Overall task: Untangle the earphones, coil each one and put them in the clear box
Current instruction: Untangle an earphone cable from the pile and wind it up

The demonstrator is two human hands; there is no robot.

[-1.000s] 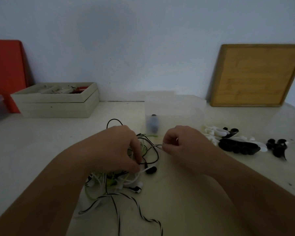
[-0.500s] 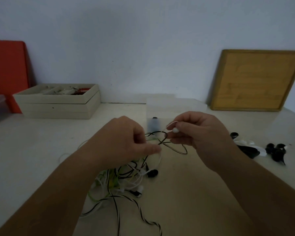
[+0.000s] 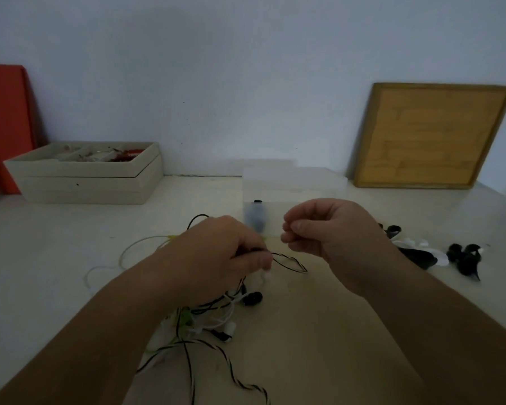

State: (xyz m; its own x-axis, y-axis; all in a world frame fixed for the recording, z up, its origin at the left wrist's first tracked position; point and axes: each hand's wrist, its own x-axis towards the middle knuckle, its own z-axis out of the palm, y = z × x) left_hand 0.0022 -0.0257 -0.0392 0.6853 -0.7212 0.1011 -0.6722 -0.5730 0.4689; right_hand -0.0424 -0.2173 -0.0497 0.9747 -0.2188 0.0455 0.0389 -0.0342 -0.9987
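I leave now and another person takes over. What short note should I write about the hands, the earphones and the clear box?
Left hand: pinches a black cable loop above the earphone tangle.
Right hand: raised, fingertips pinched together; whether they hold a wire cannot be seen.
Tangle: on the table, below the left hand.
Clear box: behind the hands, one dark blurred item inside.
Done: perhaps one earphone boxed. Left: untangle, coil and box the rest.
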